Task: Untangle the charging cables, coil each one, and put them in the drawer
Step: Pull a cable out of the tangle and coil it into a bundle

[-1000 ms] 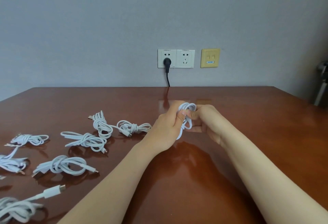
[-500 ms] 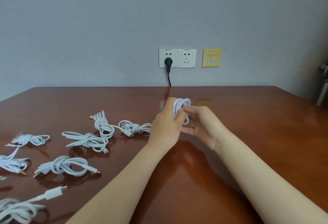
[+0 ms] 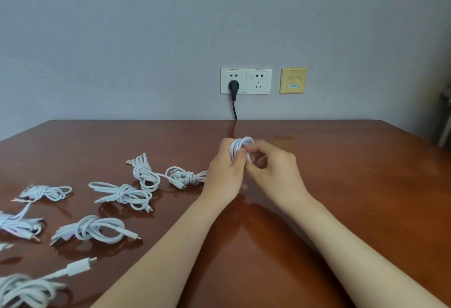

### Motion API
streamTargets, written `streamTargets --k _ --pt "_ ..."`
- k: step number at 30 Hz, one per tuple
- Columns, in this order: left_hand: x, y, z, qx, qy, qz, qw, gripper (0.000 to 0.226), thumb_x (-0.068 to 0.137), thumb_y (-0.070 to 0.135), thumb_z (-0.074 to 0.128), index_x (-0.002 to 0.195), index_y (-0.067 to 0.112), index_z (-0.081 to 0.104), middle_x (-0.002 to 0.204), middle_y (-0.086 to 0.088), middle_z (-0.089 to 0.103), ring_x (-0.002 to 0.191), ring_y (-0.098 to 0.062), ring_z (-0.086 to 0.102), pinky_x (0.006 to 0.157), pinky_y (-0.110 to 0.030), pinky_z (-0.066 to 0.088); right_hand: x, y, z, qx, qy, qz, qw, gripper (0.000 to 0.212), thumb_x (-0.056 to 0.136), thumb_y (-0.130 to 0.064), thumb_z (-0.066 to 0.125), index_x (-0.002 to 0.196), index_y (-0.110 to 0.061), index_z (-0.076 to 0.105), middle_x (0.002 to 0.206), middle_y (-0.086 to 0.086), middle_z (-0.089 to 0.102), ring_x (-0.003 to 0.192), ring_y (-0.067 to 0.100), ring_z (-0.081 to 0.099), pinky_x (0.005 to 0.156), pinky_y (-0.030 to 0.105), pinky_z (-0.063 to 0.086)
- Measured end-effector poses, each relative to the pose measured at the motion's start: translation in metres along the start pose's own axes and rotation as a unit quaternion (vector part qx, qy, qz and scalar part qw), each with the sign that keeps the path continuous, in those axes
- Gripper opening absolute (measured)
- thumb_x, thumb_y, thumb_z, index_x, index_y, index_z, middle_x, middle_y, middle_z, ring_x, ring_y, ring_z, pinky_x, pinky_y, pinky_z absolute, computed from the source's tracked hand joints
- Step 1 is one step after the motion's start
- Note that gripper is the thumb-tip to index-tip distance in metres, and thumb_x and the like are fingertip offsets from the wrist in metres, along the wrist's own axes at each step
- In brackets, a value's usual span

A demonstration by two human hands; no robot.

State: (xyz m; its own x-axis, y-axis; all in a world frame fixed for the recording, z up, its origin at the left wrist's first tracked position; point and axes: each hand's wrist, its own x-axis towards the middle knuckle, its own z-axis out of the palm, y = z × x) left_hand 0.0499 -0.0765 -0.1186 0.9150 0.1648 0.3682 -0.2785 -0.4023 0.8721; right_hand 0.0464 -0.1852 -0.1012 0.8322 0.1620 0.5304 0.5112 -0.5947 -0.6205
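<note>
Gripping a small white cable coil (image 3: 241, 144) over the brown table (image 3: 353, 185), mid-desk, with both forearms stretched in from the near edge. Curling the left hand (image 3: 223, 173) round the loops from the left, thumb against them; pinching the same loops with the right hand (image 3: 277, 173), fingertips only, remaining fingers bent. Wound tight, in several white turns arching over the knuckles. Hidden below by the fingers; plug ends impossible to make out. Off to the left, knotted cable bundles (image 3: 122, 194), some cut off by the frame.
</note>
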Motion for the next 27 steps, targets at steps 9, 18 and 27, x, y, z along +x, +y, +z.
streamTargets --k 9,18,27 --pt "-0.004 0.005 0.001 0.017 -0.019 0.052 0.998 0.015 0.098 0.03 0.04 0.101 0.043 0.044 0.062 0.0 0.056 0.041 -0.015 0.054 0.043 -0.019 0.039 0.005 0.001 -0.011 0.059 0.006 0.035 0.998 0.017 0.085 -0.011 0.061 0.08 -0.025 0.069 0.067 -0.003 0.063 0.058 0.017 0.057 0.068 0.035 0.052" --pt "-0.009 0.006 0.009 0.039 -0.068 0.07 0.994 0.028 0.099 0.032 0.039 0.123 0.043 0.05 0.051 0.012 0.054 0.038 -0.014 0.054 0.044 -0.016 0.041 0.01 0.005 -0.018 0.049 0.028 0.098 0.994 0.03 0.078 -0.008 0.064 0.059 -0.031 0.057 0.061 -0.014 0.061 0.058 0.009 0.059 0.068 0.026 0.05" --pt "-0.004 0.008 0.006 0.046 -0.051 0.06 0.996 0.032 0.1 0.034 0.037 0.132 0.03 0.035 0.059 0.003 0.057 0.038 -0.006 0.052 0.043 -0.016 0.038 0.014 0.01 -0.01 0.299 -0.065 0.212 0.928 0.019 0.089 -0.009 0.057 0.107 -0.008 0.063 0.087 0.005 0.068 0.07 0.014 0.063 0.07 0.031 0.057"
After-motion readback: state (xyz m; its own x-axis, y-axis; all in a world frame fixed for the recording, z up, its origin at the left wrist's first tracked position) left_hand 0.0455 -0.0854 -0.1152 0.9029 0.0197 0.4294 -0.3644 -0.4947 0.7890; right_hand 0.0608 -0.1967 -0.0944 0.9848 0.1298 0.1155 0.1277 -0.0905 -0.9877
